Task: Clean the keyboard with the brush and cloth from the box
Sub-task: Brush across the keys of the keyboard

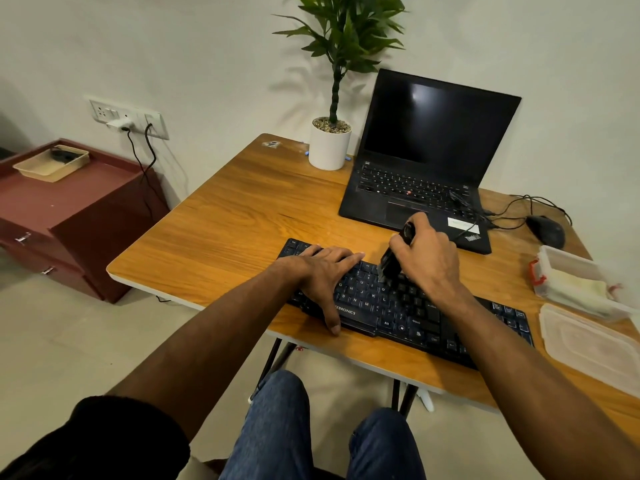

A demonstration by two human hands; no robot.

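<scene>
A black keyboard (408, 313) lies slanted along the near edge of the wooden table (228, 230). My left hand (322, 271) rests flat on its left half, fingers spread, thumb at the front edge. My right hand (427, 258) grips a black brush (393, 258) held upright, bristles down on the keys near the keyboard's middle. At the right stands a clear plastic box (554, 261) with a pale cloth (575, 285) inside. Its lid (588, 344) lies on the table in front of it.
An open black laptop (426, 161) stands behind the keyboard, cables trailing to a black mouse (547, 230) at its right. A potted plant (330, 143) sits at the table's back edge. A maroon cabinet (69, 216) with a tray stands at left.
</scene>
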